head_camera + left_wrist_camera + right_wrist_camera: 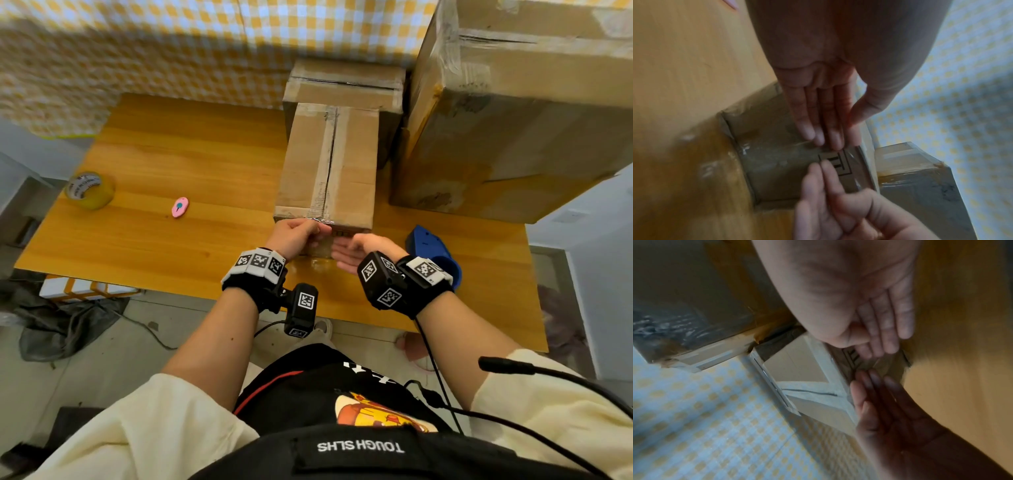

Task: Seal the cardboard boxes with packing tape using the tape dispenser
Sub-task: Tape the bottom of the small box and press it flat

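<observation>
A small cardboard box point(329, 164) stands on the wooden table point(171, 154), with tape running along its top seam and down over the near face point(777, 155). My left hand point(317, 233) lies on that near face just under the top edge. Its straight fingers point(807, 126) press the clear tape end flat. My right hand point(342, 246) is beside it, palm turned left, with straight fingertips point(888, 337) touching the same face. The blue tape dispenser point(431, 250) lies on the table behind my right wrist; neither hand holds it.
A big taped box point(513, 120) stands at the right and a medium box point(346, 85) sits behind the small one. A yellow tape roll point(89, 190) and a pink cutter point(180, 207) lie on the left of the table. A checked cloth point(171, 44) hangs behind.
</observation>
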